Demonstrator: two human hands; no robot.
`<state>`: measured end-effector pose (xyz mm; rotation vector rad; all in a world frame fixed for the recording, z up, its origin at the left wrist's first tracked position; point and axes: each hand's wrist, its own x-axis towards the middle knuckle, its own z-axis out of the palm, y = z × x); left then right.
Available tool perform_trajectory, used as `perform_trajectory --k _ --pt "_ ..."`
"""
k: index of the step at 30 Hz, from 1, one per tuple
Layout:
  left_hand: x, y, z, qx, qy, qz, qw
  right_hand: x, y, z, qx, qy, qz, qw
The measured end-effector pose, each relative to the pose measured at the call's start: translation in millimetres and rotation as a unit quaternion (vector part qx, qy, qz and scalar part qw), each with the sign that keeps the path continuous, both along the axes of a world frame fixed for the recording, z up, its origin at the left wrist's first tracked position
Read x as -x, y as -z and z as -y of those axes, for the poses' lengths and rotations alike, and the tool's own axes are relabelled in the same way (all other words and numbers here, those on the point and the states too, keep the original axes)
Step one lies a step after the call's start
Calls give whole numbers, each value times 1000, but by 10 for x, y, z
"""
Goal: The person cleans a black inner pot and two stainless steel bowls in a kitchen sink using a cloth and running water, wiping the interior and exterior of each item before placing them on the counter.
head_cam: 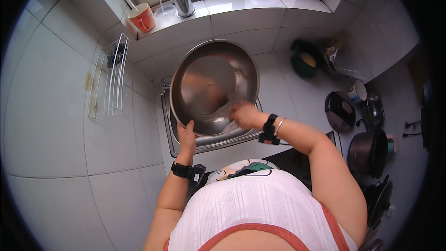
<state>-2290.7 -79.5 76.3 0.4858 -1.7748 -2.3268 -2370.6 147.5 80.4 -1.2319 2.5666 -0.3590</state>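
A wide, round stainless steel pan (205, 76) is tilted toward me above the steel sink (212, 143). My left hand (186, 135) grips its near left rim, thumb on the inner side and fingers underneath. My right hand (245, 114), blurred by motion, holds a pale, thin cloth (230, 126) against the pan's lower right inside wall. The cloth's exact outline is smeared. Much of the sink basin is hidden beneath the pan.
A faucet (165, 86) stands at the sink's left. A wire rack (108, 87) hangs on the left wall. The sill holds an orange mug (142, 18) and a metal canister (182, 1). Rightward are a dark green pot (302, 65), a dark lid (340, 111) and a cooker (367, 153).
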Motion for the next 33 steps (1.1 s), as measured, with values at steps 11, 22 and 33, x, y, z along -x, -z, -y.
perform_trajectory --k 11,22,33 --pt "81 140 -262 -487 72 195 849 -585 -724 -99 379 135 -245 882" --pt "-204 -139 -647 -668 257 291 635 698 -1458 -799 520 219 -52 824" --pt "-253 63 -800 -564 286 324 703 439 -402 -1061 614 -55 659 432"
